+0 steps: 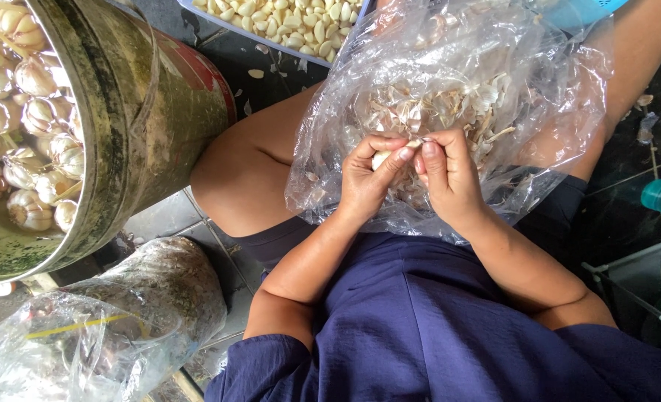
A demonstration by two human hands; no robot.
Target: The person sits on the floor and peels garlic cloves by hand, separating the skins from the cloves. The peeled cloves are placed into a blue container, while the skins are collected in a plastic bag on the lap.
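A: What are the hands doing?

B: The left hand [366,177] pinches a garlic clove [381,158] between thumb and curled fingers. The right hand [449,175], fingers closed, nips the clove's tip. Both rest over a clear plastic bag [539,97] of garlic skins on the lap.

A: And around them?

B: A metal bucket [144,112] of soaking garlic bulbs [25,126] stands to the left; a tray of peeled cloves [285,18] lies beyond the knees.
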